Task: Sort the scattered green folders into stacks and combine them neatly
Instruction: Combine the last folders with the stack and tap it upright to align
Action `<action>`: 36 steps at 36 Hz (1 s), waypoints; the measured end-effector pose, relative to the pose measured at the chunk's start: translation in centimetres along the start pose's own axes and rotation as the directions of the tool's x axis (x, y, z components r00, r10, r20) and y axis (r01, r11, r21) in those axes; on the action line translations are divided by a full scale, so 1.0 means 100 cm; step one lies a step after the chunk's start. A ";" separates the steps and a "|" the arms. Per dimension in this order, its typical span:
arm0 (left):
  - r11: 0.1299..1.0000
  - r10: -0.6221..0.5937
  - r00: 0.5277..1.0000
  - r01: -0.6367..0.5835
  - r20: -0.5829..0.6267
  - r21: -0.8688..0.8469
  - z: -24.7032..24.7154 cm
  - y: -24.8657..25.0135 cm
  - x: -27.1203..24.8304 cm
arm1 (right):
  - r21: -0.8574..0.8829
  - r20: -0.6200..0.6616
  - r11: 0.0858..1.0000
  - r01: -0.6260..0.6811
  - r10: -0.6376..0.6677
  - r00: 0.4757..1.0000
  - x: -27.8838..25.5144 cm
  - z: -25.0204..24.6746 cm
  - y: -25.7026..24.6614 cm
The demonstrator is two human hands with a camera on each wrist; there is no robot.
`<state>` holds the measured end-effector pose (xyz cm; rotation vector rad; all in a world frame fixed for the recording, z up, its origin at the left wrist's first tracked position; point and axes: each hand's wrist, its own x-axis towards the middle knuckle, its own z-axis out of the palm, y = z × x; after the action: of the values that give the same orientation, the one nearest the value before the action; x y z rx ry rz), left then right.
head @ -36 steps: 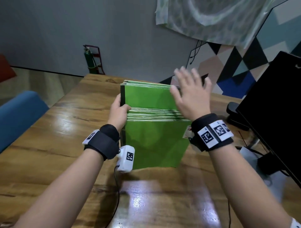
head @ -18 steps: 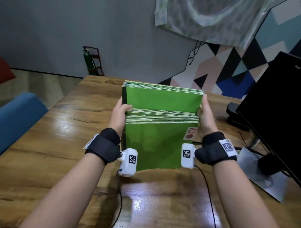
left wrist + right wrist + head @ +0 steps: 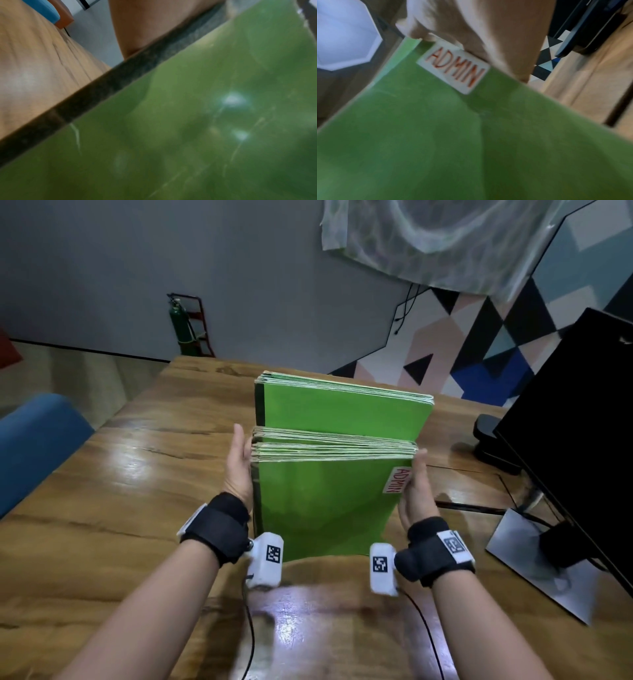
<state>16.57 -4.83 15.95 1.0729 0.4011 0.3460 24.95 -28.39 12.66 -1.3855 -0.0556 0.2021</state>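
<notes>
Green folders (image 3: 325, 501) upright on wooden table (image 3: 120, 508); grey wall (image 3: 137, 268).

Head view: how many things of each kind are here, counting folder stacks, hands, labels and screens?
Green folder stacks: 2 (rear stack, front stack)
Hands: 2 (left hand, right hand)
ADMIN label: 1
Black monitor: 1
Total: 6

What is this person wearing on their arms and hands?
No gloves or sleeves on the left hand or right hand. Each wrist has a wide black strap; the right strap bears a white tag with square black codes. A small white box with a similar code sits beside each strap, trailing a thin black cable.
</notes>
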 end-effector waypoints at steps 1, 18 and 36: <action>1.000 -0.003 1.000 0.003 -0.023 -0.002 0.000 -0.001 0.000 | -0.054 0.007 0.998 0.013 -0.013 1.000 -0.005 -0.002 0.005; 0.997 -0.080 0.995 0.079 -0.059 -0.026 -0.008 -0.018 0.006 | -0.232 -0.058 0.972 -0.033 0.020 0.998 -0.007 0.000 0.069; 0.978 0.010 0.998 -0.021 0.054 0.206 -0.006 0.012 0.017 | -0.102 -0.158 0.972 0.213 -0.227 0.961 0.004 0.011 -0.016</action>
<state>17.71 -3.08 16.56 1.2860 0.3876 0.2937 25.34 -27.48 14.43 -1.4637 -0.0772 -0.1052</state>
